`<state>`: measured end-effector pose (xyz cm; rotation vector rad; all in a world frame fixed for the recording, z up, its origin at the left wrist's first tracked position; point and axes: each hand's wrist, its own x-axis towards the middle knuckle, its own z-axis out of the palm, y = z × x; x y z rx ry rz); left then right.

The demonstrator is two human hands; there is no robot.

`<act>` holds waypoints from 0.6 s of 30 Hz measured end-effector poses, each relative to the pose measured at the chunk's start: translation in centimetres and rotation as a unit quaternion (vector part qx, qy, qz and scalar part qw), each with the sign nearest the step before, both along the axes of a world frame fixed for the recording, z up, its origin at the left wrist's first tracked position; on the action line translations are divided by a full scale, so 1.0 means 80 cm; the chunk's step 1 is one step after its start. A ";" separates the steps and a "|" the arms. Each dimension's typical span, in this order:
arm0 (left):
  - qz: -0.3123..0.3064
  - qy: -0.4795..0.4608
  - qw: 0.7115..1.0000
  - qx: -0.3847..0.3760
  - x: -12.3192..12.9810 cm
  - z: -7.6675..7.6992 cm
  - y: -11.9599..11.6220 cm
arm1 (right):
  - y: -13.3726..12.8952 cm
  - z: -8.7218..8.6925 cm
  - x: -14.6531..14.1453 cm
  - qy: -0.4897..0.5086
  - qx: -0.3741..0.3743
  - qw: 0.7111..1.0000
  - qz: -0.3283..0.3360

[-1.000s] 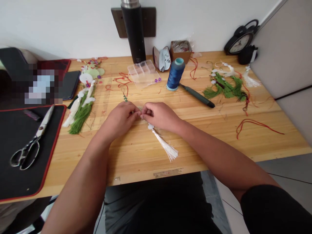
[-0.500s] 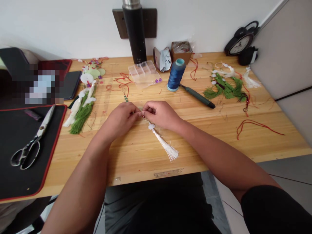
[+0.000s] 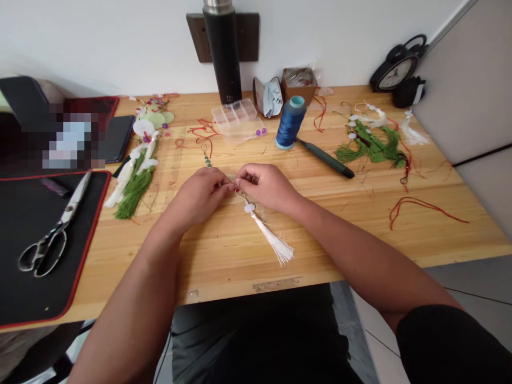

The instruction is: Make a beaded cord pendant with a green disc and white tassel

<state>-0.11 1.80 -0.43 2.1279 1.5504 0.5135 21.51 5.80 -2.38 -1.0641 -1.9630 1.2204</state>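
My left hand and my right hand meet over the middle of the wooden table, both closed in a pinch. Between their fingertips runs the thin cord of a tassel pendant, with a small red bit showing at the pinch. From there the white tassel trails toward the front right, lying on the wood below a pale flower-shaped bead. Beyond my left hand, a short string of green beads ends in a thin loop. The fingers hide most of the cord where they hold it.
Scissors lie on a black mat at left, near green and white tassels. Behind my hands stand a blue thread spool, a clear compartment box and a black flask. A dark green pen-like tool and more green tassels lie right.
My right fingertips have lifted slightly apart from the left ones, and a bit of red shows more plainly between them. The tassel lies almost as before.
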 end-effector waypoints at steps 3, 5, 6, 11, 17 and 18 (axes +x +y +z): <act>0.005 0.005 1.000 0.001 -0.001 0.000 0.000 | 0.000 0.001 0.000 0.002 -0.002 1.000 -0.002; 0.004 0.008 1.000 0.001 -0.001 0.000 0.000 | 0.000 0.002 0.001 -0.002 -0.002 1.000 -0.004; 0.003 0.009 1.000 0.001 -0.001 0.000 0.000 | 0.000 0.003 0.001 -0.006 -0.003 1.000 -0.006; 0.001 0.009 1.000 0.005 -0.001 0.003 -0.001 | 0.000 0.003 0.002 -0.018 0.005 1.000 -0.018; 0.002 0.010 1.000 -0.004 0.001 0.005 -0.001 | 0.001 0.000 0.002 -0.012 -0.005 1.000 -0.026; 0.003 0.011 1.000 -0.004 0.001 0.005 -0.001 | 0.001 0.000 0.002 -0.009 -0.004 1.000 -0.026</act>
